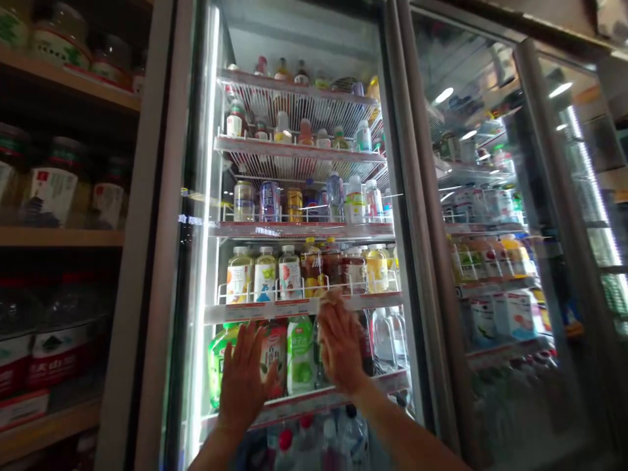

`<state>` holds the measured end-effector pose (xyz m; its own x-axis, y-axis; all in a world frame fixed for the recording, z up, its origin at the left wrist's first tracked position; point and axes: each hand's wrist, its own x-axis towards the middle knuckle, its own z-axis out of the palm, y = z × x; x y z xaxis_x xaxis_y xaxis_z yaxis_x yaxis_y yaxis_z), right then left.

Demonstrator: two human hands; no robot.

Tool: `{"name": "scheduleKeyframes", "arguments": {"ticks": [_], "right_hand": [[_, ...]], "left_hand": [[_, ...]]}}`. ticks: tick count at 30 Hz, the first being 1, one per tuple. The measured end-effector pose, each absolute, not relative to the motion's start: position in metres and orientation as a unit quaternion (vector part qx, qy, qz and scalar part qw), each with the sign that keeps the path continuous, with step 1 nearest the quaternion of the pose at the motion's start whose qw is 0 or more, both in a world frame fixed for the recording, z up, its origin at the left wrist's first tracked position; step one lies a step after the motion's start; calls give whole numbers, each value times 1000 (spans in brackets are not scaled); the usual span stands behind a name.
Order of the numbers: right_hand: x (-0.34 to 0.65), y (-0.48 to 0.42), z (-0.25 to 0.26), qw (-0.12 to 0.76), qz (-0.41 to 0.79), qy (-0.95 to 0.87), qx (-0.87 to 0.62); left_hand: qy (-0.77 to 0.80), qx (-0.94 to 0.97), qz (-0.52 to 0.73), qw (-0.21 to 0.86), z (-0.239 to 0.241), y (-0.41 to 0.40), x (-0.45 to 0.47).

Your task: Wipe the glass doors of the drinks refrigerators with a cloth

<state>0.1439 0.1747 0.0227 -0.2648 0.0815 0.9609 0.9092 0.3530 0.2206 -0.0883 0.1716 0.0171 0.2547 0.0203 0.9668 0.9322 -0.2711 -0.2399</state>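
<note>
In front of me stands the glass door (299, 39) of a lit drinks cooler, with reflections across it. My left hand (241, 383) is raised at the lower shelves, palm toward the glass with fingers spread, holding nothing. To its right, my right hand (338, 340) presses toward the glass with its fingers together over a pale cloth (331, 298), mostly covered by the hand. Behind the glass, near my hands, are a green bottle (300, 356), a red carton-like pack (273, 353) and a row of juice bottles (289, 271).
A metal door frame (412, 196) borders the cooler on the right, with another glass-doored cooler (490, 261) beyond it. On the left, an open wooden shelf (59, 237) holds large bottles. Several bottles with coloured caps (285, 439) stand at the cooler's bottom.
</note>
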Motion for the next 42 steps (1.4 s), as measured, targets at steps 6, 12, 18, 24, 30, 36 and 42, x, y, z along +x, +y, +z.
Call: {"name": "scheduleKeyframes", "arguments": {"ticks": [6,12,18,24,30,36,42], "right_hand": [[183,176,31,472,-439,-674,-360],[163,182,65,565,-436,-565,-412],[165,182,69,442,-464,-700,-315],[140,186,104,563,-429,-574,-411],[114,176,66,352,-469,-767,-259],[150,190,105,595,-435,-522,-429],[158,179,90,369,-503,-729,-282]], "left_hand": [[-348,-659,-444,498,16,165,-109],[-350,-658,-445,497,11,166,-115],[-374,-646,-475,466,6,161,-122],[-405,-620,-507,442,21,168,-133],[-419,-634,-490,427,22,171,-141],[-433,-616,-506,421,28,166,-138],[-449,-605,-522,400,31,169,-127]]}}
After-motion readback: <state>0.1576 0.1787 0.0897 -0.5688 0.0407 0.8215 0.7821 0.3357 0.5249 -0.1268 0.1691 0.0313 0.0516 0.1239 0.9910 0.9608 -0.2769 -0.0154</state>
